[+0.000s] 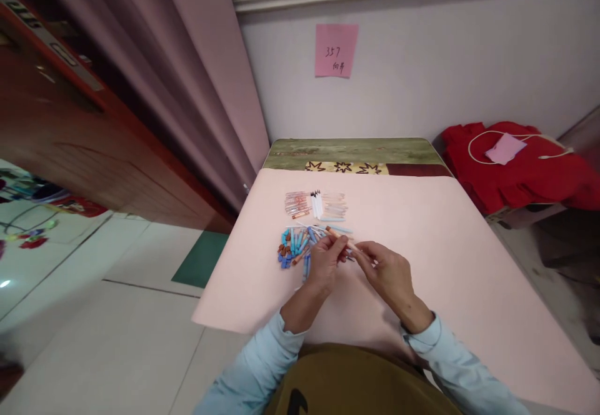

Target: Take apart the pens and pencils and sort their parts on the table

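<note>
Between them, my left hand (327,260) and my right hand (385,270) hold a slim orange-brown pen barrel (334,234) above the table, tilted down to the right. The fingers of both hands are pinched on it. Just beyond and left of my left hand lies a loose heap of blue, turquoise and brown pen barrels (298,240). Small blue and brown pieces (284,257) are bunched at its left side. Farther back are a group of reddish clear tubes (297,202), white sticks with black tips (317,205) and pale clear tubes (334,205).
A pale pink sheet (398,209) covers the table (356,147). Red cloth (529,180) with a white cable lies at the right. A pink note (335,51) is stuck on the wall behind. A curtain (206,77) and wooden door (94,140) stand at the left.
</note>
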Tool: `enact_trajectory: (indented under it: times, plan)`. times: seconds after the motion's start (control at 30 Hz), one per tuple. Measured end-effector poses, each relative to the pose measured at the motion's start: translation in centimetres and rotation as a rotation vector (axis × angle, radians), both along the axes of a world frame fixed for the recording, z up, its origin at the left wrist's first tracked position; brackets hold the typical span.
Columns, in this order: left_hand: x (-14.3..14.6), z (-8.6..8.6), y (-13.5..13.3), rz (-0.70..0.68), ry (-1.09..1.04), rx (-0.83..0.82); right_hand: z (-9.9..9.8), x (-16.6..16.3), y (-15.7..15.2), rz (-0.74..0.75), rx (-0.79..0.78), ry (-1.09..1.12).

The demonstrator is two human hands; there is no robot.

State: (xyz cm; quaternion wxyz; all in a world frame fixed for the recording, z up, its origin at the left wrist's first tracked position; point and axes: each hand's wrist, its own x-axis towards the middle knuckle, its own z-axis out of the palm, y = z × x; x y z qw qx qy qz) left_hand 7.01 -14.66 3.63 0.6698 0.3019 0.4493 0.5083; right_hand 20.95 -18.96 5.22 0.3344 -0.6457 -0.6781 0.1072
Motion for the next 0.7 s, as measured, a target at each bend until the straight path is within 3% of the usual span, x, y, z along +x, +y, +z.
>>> enact_trajectory:
  times: [0.1, 0.23, 0.3, 0.4, 0.5, 0.7]
  plan:
    - [-2.4, 0.0, 0.5, -0.083, 0.159, 0.089, -0.2, 0.7, -0.1, -0.013, -0.051, 0.106]
    - [-9.2, -0.5, 1.8, 0.134, 0.566, 0.228, -0.3, 2.1, -0.1, -0.074, -0.116, 0.258]
    - [-12.8, -1.0, 2.4, 0.179, 0.857, 0.185, -0.5, 2.5, 0.0, -0.089, -0.135, 0.314]
    - [-16.5, -1.6, 2.8, 0.104, 1.137, 0.142, -0.7, 2.4, 0.1, -0.081, -0.155, 0.366]
    - [-17.4, -2.0, 2.6, 0.045, 1.252, 0.161, -0.8, 1.8, 0.1, -0.042, -0.160, 0.382]
    - [-16.4, -2.4, 2.5, -0.066, 1.305, 0.176, -0.6, 1.7, -0.1, -0.040, -0.141, 0.356]
